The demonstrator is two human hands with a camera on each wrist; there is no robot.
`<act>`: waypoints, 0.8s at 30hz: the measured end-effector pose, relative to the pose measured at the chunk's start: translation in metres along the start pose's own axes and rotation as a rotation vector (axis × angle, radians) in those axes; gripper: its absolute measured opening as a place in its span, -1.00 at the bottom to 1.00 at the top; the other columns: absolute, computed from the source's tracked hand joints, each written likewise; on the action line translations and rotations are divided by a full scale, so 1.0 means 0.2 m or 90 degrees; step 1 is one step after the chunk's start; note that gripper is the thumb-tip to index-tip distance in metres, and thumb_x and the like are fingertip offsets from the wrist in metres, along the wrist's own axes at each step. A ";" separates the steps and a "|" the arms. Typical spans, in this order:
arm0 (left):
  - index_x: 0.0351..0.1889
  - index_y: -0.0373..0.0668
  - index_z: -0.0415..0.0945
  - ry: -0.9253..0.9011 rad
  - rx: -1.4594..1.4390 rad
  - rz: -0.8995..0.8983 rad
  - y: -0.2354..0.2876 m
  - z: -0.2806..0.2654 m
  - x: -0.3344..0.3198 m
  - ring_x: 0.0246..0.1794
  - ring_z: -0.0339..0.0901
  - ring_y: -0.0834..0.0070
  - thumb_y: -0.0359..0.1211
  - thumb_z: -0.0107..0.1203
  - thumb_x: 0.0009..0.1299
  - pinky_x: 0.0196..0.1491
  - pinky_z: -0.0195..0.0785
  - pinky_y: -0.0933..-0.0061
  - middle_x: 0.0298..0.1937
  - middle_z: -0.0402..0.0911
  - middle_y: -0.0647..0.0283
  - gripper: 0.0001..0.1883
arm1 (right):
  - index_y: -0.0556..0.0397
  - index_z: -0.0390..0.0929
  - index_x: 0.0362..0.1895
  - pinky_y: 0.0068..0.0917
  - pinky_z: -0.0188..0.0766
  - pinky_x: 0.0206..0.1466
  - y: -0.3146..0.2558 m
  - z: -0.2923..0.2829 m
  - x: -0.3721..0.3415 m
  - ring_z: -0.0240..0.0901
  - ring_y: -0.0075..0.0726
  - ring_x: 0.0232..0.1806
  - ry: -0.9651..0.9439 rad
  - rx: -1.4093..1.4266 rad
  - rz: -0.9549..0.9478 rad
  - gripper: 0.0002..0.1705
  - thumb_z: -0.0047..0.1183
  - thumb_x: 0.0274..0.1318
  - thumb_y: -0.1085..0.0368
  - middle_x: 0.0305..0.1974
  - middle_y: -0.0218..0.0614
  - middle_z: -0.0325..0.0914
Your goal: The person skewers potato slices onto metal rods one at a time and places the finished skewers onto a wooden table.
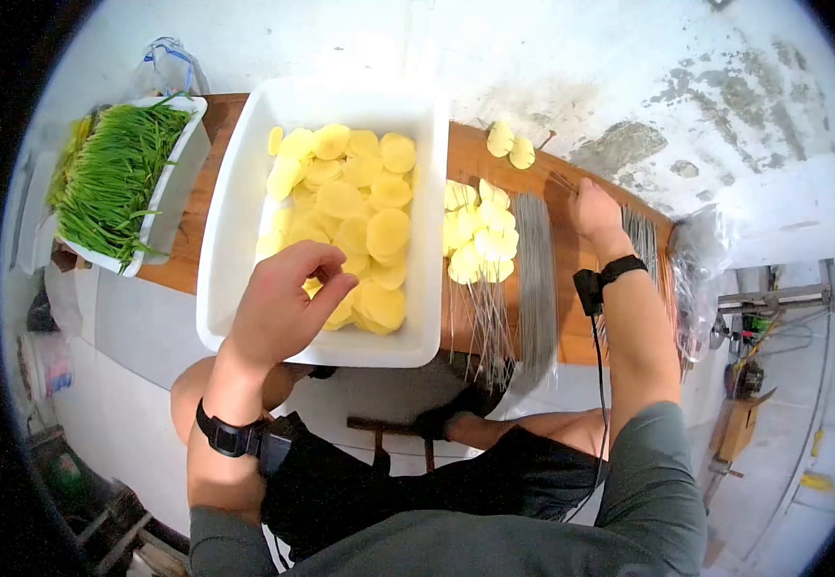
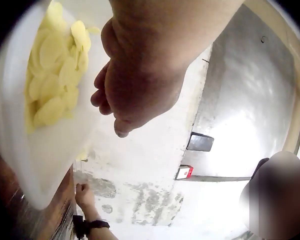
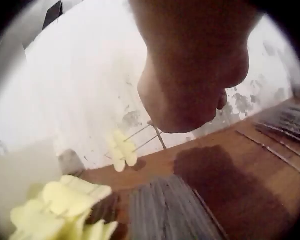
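My left hand (image 1: 288,293) hangs over the near part of a white tub (image 1: 321,101) of round yellow potato slices (image 1: 341,197). Its fingers are loosely curled, thumb a little apart, and nothing shows between them. At the right, my right hand (image 1: 595,212) grips two thin metal skewers (image 3: 142,134). Potato slices (image 3: 122,150) are threaded on their far ends, held near the wall, just above the board in the right wrist view. Between tub and right hand lies a pile of skewered potato slices (image 1: 480,231), beside a bundle of bare skewers (image 1: 535,279).
A white container of cut green stalks (image 1: 124,178) stands at the left. More skewers (image 1: 641,236) and a clear plastic bag (image 1: 701,279) are at the right end of the wooden table (image 1: 182,255). The stained wall (image 1: 533,58) rises directly behind.
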State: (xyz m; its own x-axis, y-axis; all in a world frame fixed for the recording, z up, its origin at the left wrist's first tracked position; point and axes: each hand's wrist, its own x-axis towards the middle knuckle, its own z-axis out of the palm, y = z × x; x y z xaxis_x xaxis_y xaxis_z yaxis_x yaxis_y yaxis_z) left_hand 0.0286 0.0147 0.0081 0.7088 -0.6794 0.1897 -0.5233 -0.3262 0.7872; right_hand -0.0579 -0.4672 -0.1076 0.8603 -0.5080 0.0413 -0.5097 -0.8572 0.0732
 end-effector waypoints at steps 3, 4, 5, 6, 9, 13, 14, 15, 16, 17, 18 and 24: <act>-0.23 -0.33 0.53 -0.010 -0.014 -0.078 0.05 -0.04 0.00 -0.33 0.58 0.36 -0.42 0.24 0.25 -0.20 0.42 0.42 -0.36 0.61 0.10 -0.80 | 0.19 0.44 -0.11 -0.08 0.44 0.00 -0.14 -0.20 -0.17 0.52 0.15 -0.06 -0.065 0.110 0.087 -0.63 -0.06 0.18 0.13 -0.15 0.08 0.59; -0.22 -0.32 0.53 -0.017 -0.014 -0.070 0.05 -0.04 0.01 -0.32 0.59 0.34 -0.38 0.24 0.25 -0.21 0.43 0.41 -0.35 0.61 0.09 -0.78 | 0.19 0.44 -0.11 -0.08 0.44 0.00 -0.17 -0.22 -0.24 0.52 0.15 -0.06 -0.065 0.103 0.087 -0.63 -0.06 0.18 0.13 -0.15 0.08 0.59; -0.22 -0.32 0.53 -0.015 -0.021 -0.071 0.05 -0.04 0.01 -0.32 0.59 0.34 -0.38 0.24 0.25 -0.21 0.43 0.41 -0.35 0.61 0.09 -0.78 | 0.20 0.46 -0.12 -0.12 0.45 -0.06 -0.19 -0.23 -0.32 0.55 0.10 -0.14 -0.028 0.216 0.072 -0.65 -0.02 0.17 0.16 -0.22 0.07 0.60; -0.22 -0.32 0.53 -0.027 -0.019 -0.059 0.05 -0.04 0.00 -0.33 0.59 0.33 -0.36 0.24 0.26 -0.21 0.43 0.40 -0.35 0.62 0.09 -0.77 | 0.21 0.49 -0.12 -0.17 0.47 -0.13 -0.22 -0.24 -0.42 0.58 0.04 -0.21 0.009 0.329 0.058 -0.66 0.01 0.16 0.19 -0.28 0.06 0.62; -0.23 -0.31 0.53 -0.049 -0.017 -0.034 0.05 -0.02 -0.01 -0.33 0.59 0.30 -0.31 0.22 0.28 -0.23 0.43 0.38 -0.34 0.62 0.08 -0.75 | 0.20 0.53 -0.14 -0.28 0.46 -0.22 -0.37 -0.30 -0.69 0.56 -0.15 -0.34 -0.028 0.546 0.161 -0.69 0.08 0.13 0.22 -0.38 -0.02 0.60; -0.24 -0.31 0.53 -0.051 -0.019 0.009 0.05 0.02 -0.04 -0.34 0.58 0.26 -0.29 0.21 0.29 -0.25 0.43 0.36 -0.33 0.62 0.07 -0.74 | 0.22 0.51 -0.03 -0.23 0.48 -0.17 -0.58 -0.26 -0.97 0.58 0.01 -0.31 -0.030 0.483 0.169 -0.62 0.06 0.14 0.21 -0.38 0.05 0.61; -0.24 -0.31 0.53 -0.053 -0.023 0.013 0.04 0.03 -0.05 -0.34 0.58 0.26 -0.29 0.21 0.29 -0.25 0.43 0.36 -0.33 0.62 0.07 -0.74 | 0.23 0.49 0.01 -0.20 0.47 -0.09 -0.64 -0.26 -1.00 0.57 0.08 -0.22 -0.066 0.478 0.176 -0.56 0.05 0.15 0.16 -0.31 0.11 0.60; -0.24 -0.32 0.53 -0.059 -0.019 0.022 0.03 0.04 -0.05 -0.34 0.58 0.25 -0.27 0.21 0.29 -0.24 0.43 0.35 -0.33 0.62 0.07 -0.73 | 0.24 0.47 0.05 -0.16 0.45 0.00 -0.69 -0.27 -1.03 0.55 0.16 -0.12 -0.104 0.472 0.184 -0.50 0.04 0.16 0.10 -0.24 0.17 0.59; -0.24 -0.32 0.53 -0.065 -0.015 0.031 0.03 0.05 -0.05 -0.34 0.58 0.24 -0.26 0.21 0.29 -0.24 0.43 0.34 -0.32 0.62 0.06 -0.72 | 0.24 0.47 0.05 -0.16 0.45 0.00 -0.73 -0.27 -1.05 0.55 0.16 -0.12 -0.102 0.471 0.189 -0.50 0.04 0.16 0.10 -0.24 0.17 0.59; -0.24 -0.32 0.53 -0.065 -0.016 0.034 0.03 0.05 -0.06 -0.34 0.58 0.24 -0.26 0.21 0.29 -0.24 0.43 0.34 -0.32 0.62 0.06 -0.72 | 0.24 0.43 0.10 -0.15 0.42 0.07 -0.77 -0.28 -1.05 0.50 0.16 -0.02 -0.129 0.415 0.187 -0.41 0.04 0.15 0.02 -0.12 0.19 0.54; -0.25 -0.32 0.53 -0.069 -0.012 0.028 0.04 0.04 -0.06 -0.34 0.58 0.24 -0.25 0.20 0.29 -0.23 0.43 0.33 -0.32 0.62 0.06 -0.72 | 0.24 0.40 0.15 -0.14 0.38 0.14 -0.81 -0.31 -1.05 0.44 0.17 0.08 -0.156 0.360 0.183 -0.31 0.04 0.13 -0.07 -0.01 0.20 0.49; -0.27 -0.31 0.53 -0.054 -0.015 0.028 0.01 0.05 -0.08 -0.34 0.57 0.24 -0.23 0.19 0.30 -0.23 0.42 0.32 -0.33 0.61 0.06 -0.71 | 0.20 0.15 0.31 -0.07 0.29 0.24 -0.92 -0.34 -1.02 0.29 0.22 0.21 -0.253 0.163 0.220 -0.06 0.08 0.03 -0.20 0.23 0.16 0.26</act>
State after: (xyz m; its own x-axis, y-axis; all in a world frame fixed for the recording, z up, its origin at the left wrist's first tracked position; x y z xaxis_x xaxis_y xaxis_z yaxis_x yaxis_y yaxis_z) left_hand 0.0108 0.0177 0.0009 0.6429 -0.7458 0.1746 -0.5403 -0.2800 0.7935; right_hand -0.1401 -0.2008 -0.0618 0.6027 -0.7122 -0.3600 -0.7875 -0.6038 -0.1237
